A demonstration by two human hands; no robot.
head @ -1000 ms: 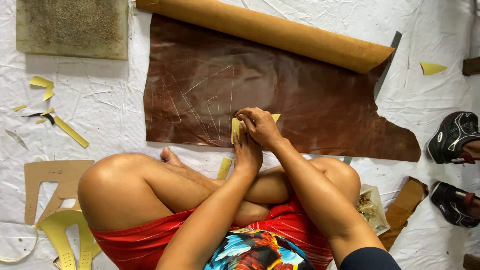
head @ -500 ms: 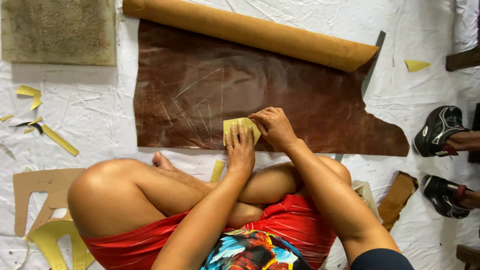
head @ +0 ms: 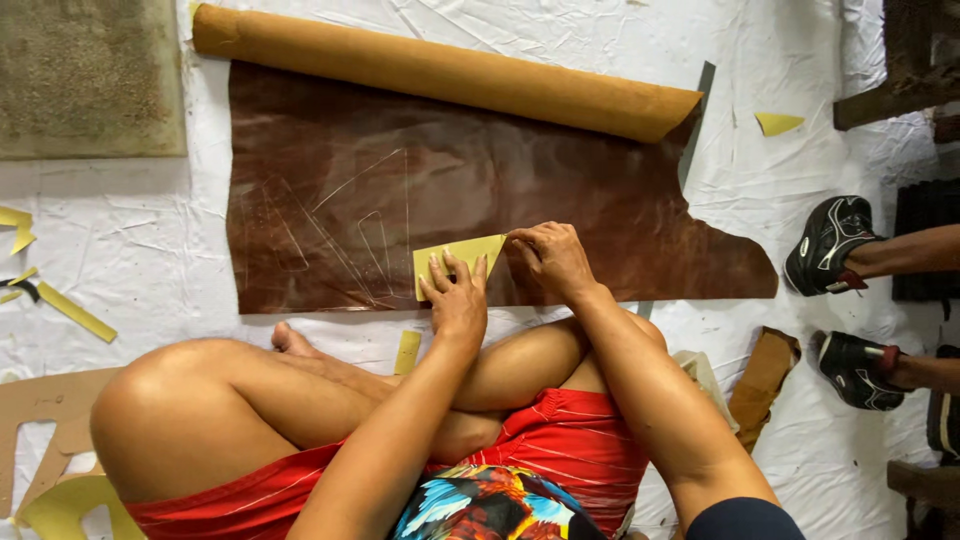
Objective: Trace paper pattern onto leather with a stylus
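Note:
A brown leather sheet (head: 560, 190) lies flat on the white floor covering, with its far end rolled into a tan tube (head: 440, 72). Pale traced lines mark its left part. A small yellow card pattern (head: 455, 260) rests on the leather near its front edge. My left hand (head: 458, 295) presses flat on the pattern with fingers spread. My right hand (head: 548, 255) has its fingers pinched at the pattern's upper right corner, seemingly on a thin marking tool that I cannot make out.
My crossed bare legs (head: 260, 400) fill the foreground. Another person's feet in black shoes (head: 830, 245) stand at the right. Yellow card scraps (head: 75, 312) and brown cardboard templates (head: 40, 415) lie at the left. A greenish mat (head: 90, 80) sits top left.
The yellow pattern has been laid flat and shifted on the leather. My left hand has spread over it, and my right hand has moved to its upper right corner.

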